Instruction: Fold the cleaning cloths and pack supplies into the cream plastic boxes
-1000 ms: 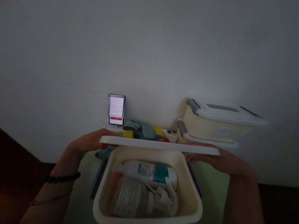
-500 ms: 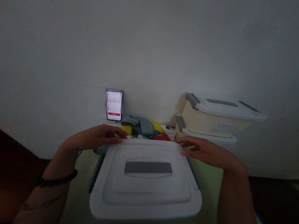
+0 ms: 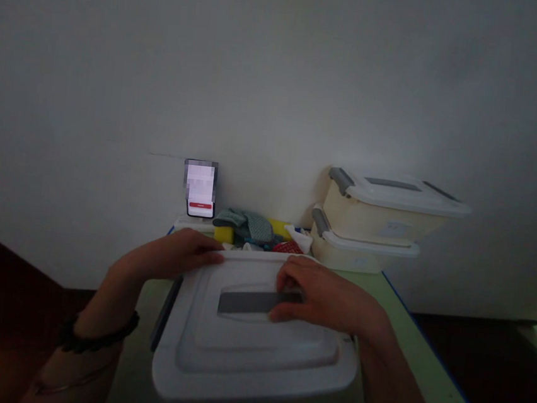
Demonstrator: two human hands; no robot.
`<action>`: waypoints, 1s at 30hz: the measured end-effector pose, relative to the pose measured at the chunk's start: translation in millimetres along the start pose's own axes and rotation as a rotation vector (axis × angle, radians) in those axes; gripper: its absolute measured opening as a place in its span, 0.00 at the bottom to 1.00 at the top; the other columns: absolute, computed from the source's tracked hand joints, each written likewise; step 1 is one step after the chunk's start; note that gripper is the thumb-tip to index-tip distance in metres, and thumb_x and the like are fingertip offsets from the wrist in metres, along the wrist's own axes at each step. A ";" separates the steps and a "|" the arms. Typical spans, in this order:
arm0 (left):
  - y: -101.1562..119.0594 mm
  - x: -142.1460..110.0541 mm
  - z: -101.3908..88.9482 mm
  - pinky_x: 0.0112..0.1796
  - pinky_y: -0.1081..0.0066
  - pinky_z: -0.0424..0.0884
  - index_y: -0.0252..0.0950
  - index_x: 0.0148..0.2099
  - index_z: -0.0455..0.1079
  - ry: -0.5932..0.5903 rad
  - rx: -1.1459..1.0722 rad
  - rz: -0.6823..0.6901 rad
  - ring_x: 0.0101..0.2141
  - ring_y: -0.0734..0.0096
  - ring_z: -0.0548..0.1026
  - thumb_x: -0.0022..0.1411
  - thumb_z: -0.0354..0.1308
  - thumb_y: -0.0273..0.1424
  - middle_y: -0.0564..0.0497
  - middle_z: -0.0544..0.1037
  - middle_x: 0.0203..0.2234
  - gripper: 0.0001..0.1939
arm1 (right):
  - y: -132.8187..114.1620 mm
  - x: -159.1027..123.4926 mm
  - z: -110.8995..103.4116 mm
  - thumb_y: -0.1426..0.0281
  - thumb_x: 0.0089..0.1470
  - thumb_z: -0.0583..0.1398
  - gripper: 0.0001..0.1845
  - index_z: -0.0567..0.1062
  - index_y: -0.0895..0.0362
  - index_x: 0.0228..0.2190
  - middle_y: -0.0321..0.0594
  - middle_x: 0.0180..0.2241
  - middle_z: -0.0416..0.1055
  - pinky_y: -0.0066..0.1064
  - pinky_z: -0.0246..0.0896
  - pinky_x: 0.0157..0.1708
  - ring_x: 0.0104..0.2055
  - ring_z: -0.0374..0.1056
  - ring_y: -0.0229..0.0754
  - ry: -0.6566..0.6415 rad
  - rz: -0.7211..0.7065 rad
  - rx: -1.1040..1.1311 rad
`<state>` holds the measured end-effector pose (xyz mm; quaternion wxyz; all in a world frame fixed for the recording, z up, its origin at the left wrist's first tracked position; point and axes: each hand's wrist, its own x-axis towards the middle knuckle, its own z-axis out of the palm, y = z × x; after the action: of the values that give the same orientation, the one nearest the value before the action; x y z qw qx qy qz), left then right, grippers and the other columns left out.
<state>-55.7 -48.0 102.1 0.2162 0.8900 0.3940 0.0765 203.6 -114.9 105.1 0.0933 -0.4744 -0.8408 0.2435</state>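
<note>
In front of me is a storage box with a white lid [image 3: 254, 352], and a grey handle [image 3: 244, 302] lies flat in the lid's middle. My left hand [image 3: 187, 254] is at the far left corner, its thumb on the lid and its fingers bent over the far rim. On top of the lid, my right hand [image 3: 323, 295] has its fingers curled and its thumb bent about the right end of the handle. That end is partly hidden by the hand. A dark side latch [image 3: 166, 315] shows along the box's left side.
Behind the box lie grey-green cloths [image 3: 247, 225], a yellow item [image 3: 278, 228] and a red patterned cloth [image 3: 287, 247]. A phone [image 3: 201, 189] stands against the wall. Two cream lidded boxes [image 3: 375, 221] are stacked at right on the green tabletop [image 3: 424, 362], which has a blue edge.
My right hand has moved from the lid's far right corner inward onto the grey handle, its fingers curling there. My left hand stays at the far left corner. The view has shifted slightly.
</note>
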 end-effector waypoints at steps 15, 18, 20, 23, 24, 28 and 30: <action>1.7 3.4 -0.8 0.37 0.72 0.66 0.34 0.43 0.73 -0.084 0.088 -0.044 0.37 0.63 0.76 0.64 0.43 0.38 0.45 0.79 0.37 0.19 | 49.9 -13.6 -25.1 0.55 0.53 0.55 0.26 0.67 0.54 0.50 0.45 0.51 0.65 0.42 0.52 0.53 0.53 0.60 0.47 0.085 0.013 0.030; 3.1 3.3 -0.3 0.36 0.71 0.66 0.34 0.42 0.73 -0.082 0.070 -0.067 0.36 0.63 0.76 0.64 0.43 0.38 0.45 0.79 0.36 0.20 | 36.0 -13.3 -22.3 0.56 0.51 0.58 0.23 0.70 0.54 0.46 0.44 0.51 0.64 0.41 0.50 0.55 0.55 0.57 0.47 0.098 -0.044 -0.002; 3.5 3.0 -0.3 0.35 0.71 0.66 0.34 0.40 0.74 -0.094 0.039 -0.066 0.35 0.63 0.75 0.64 0.43 0.38 0.46 0.79 0.35 0.20 | 20.5 -13.0 -17.8 0.56 0.51 0.59 0.19 0.72 0.55 0.41 0.44 0.46 0.67 0.40 0.52 0.52 0.52 0.59 0.47 0.050 -0.058 -0.012; 3.1 2.8 -0.7 0.34 0.72 0.67 0.34 0.40 0.73 -0.098 0.013 -0.076 0.34 0.64 0.75 0.64 0.43 0.38 0.47 0.79 0.34 0.19 | -1.1 -10.6 -6.5 0.54 0.48 0.61 0.19 0.72 0.56 0.35 0.42 0.39 0.68 0.38 0.56 0.46 0.46 0.61 0.46 0.001 -0.063 -0.034; 2.8 3.0 -0.7 0.35 0.72 0.67 0.34 0.40 0.73 -0.095 0.011 -0.081 0.34 0.64 0.75 0.64 0.44 0.38 0.47 0.79 0.34 0.19 | -6.1 -9.1 -2.2 0.52 0.45 0.61 0.21 0.71 0.57 0.33 0.42 0.38 0.68 0.38 0.57 0.44 0.45 0.61 0.47 0.017 -0.044 -0.053; 0.6 4.6 0.8 0.37 0.71 0.67 0.36 0.41 0.73 -0.081 0.014 -0.069 0.36 0.64 0.75 0.63 0.45 0.39 0.47 0.79 0.36 0.18 | -12.4 -0.2 9.4 0.43 0.36 0.61 0.30 0.68 0.57 0.29 0.43 0.36 0.67 0.37 0.56 0.37 0.40 0.61 0.48 0.059 0.001 -0.123; -0.8 4.7 1.7 0.38 0.71 0.67 0.36 0.42 0.73 -0.087 0.009 -0.069 0.37 0.64 0.75 0.63 0.45 0.39 0.47 0.79 0.37 0.18 | -9.3 4.3 8.7 0.43 0.36 0.61 0.30 0.67 0.56 0.26 0.40 0.33 0.66 0.34 0.55 0.33 0.37 0.60 0.45 0.034 -0.029 -0.121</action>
<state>-52.5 -44.6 100.1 0.2316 0.8793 0.4151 0.0282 190.9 -118.0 102.0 0.0824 -0.4709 -0.8592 0.1825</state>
